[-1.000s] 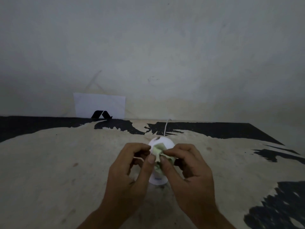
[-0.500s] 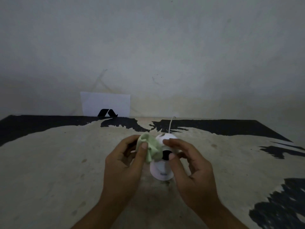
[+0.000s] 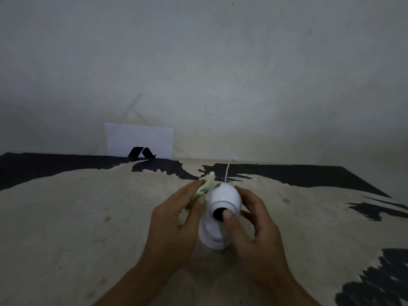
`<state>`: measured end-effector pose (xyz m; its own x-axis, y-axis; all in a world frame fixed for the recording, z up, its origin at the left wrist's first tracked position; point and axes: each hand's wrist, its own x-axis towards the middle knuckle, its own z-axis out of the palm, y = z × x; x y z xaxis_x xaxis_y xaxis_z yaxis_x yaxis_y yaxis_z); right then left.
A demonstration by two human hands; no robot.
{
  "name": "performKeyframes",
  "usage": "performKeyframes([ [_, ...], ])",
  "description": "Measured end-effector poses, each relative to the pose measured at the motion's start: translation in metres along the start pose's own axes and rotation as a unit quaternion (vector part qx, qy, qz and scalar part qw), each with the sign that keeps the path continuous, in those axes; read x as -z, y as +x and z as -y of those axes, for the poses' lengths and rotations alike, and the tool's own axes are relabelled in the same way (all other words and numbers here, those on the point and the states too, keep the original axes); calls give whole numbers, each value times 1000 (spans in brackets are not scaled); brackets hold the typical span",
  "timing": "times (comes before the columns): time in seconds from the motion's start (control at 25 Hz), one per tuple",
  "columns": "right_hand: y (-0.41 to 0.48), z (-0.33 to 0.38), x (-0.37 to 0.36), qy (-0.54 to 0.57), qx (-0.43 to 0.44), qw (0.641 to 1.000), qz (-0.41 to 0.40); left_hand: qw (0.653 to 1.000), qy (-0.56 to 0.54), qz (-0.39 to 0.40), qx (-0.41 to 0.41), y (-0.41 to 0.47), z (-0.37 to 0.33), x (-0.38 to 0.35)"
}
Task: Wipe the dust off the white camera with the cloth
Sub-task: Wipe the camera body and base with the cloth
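A small white camera (image 3: 223, 196) with a round head and a black lens stands upright on its base in the middle of the worn table (image 3: 88, 217). My left hand (image 3: 176, 224) pinches a crumpled pale green cloth (image 3: 206, 186) and presses it against the left side of the camera's head. My right hand (image 3: 254, 226) cups the head from the right, with its thumb tip resting on the lens. A thin white cable (image 3: 227, 171) runs from the camera's back toward the wall.
A white card (image 3: 139, 140) with a black mark leans against the wall at the table's back edge, left of the camera. The tabletop is pale and scuffed with black patches along the back and at the right.
The cloth has moved from the front of the camera's head round to its left side, uncovering the lens. My right thumb now sits on the lens. Both hands shifted slightly.
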<state>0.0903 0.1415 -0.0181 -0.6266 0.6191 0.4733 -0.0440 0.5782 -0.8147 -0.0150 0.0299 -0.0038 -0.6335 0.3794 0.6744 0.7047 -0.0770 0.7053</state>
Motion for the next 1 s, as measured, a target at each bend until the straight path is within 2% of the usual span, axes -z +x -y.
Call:
performKeyframes([
  [0.12,2,-2,-3,-7,-12,1000,6,999,15,27,-35,-3,3,-5],
  [0.28,3,-2,-2,-12,-13,1000,11,998,36,43,-15,-5,11,-5],
  [0.44,4,-4,-3,-15,-15,1000,18,989,97,79,-75,-3,15,-8],
  [0.6,4,-7,-3,-14,-4,1000,16,995,45,87,-13,8,8,-2],
  [0.8,7,-8,-2,-8,-2,1000,21,984,52,133,-104,9,-1,-6],
  [1.0,6,-11,-3,-1,11,1000,19,995,42,92,-8,11,4,-2],
])
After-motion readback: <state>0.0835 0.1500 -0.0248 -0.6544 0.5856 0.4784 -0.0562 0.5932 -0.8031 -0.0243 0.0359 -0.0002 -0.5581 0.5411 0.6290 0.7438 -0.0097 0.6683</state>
